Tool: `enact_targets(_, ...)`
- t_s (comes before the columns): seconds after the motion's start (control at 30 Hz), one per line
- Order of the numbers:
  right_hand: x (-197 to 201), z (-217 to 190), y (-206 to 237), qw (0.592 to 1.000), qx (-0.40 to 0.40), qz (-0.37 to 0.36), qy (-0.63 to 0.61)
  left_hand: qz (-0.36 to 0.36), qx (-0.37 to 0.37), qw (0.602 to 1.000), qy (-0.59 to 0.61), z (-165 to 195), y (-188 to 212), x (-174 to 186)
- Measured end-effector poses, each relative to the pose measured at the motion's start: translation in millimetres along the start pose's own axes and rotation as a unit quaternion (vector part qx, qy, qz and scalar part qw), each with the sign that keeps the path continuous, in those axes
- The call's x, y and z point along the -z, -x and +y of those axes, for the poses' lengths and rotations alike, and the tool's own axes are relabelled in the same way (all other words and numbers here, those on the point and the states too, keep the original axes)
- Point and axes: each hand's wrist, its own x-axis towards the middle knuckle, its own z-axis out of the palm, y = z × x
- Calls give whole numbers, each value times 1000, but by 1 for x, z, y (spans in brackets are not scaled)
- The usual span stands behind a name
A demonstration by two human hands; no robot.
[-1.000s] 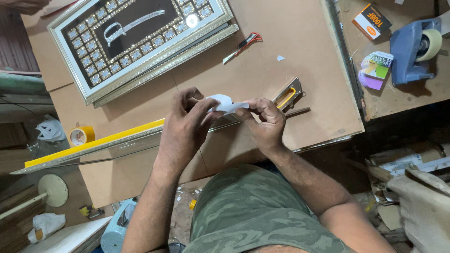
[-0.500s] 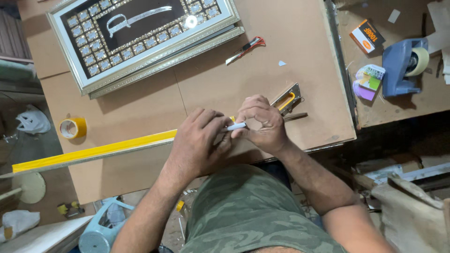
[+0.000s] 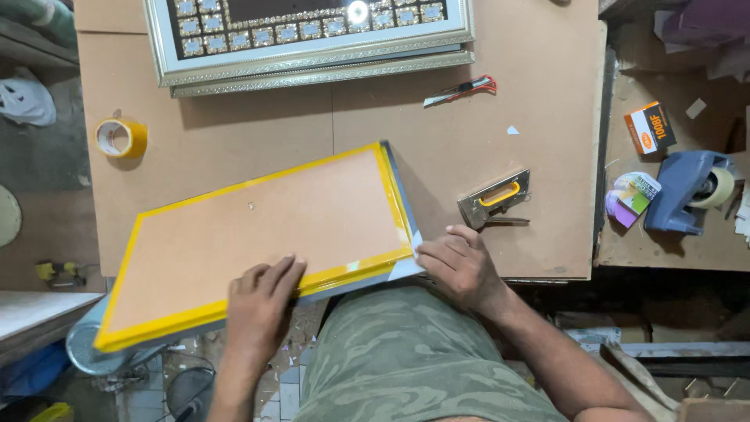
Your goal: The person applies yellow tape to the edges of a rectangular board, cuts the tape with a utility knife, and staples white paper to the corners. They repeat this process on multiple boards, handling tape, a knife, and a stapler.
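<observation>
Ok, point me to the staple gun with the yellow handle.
In the head view the staple gun lies on the brown worktable, right of the yellow-edged frame back and just above the right hand.
</observation>
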Motion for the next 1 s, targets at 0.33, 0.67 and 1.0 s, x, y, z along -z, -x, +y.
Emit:
enact_targets(0.33,-107,68,19,995,-16,-96,36,-143,-3,986,-83,3,-34,-140)
enact_targets(0.67,-96,54,12,985,-62,-110,117,14,-87,987,134,31,-143,-168)
enact_targets(1.0,-9,100,55,906,-288,-239,200,39,-94,985,137,27,-145,-179)
